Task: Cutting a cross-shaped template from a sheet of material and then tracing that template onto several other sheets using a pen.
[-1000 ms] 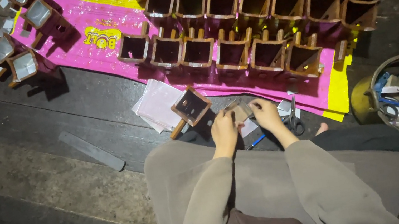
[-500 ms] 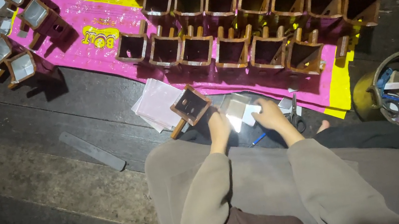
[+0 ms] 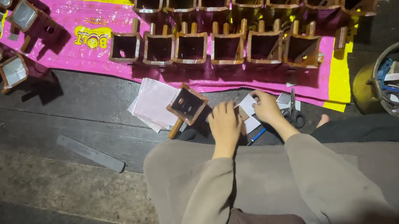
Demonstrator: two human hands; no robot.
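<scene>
Hands fold white paper on the floor.

Left hand lies flat, fingers apart, on the paper at lower middle; right hand pinches its top edge. It looks like folding; the next move needs a neat crease. A brown box sits just left, scissors just right, box rows above on the pink sheet.

Head view, single camera: worn on the person's head, looking steeply down over sleeves and lap at the floor; hands near, centre frame; pink sheet along the far, top edge.
</scene>
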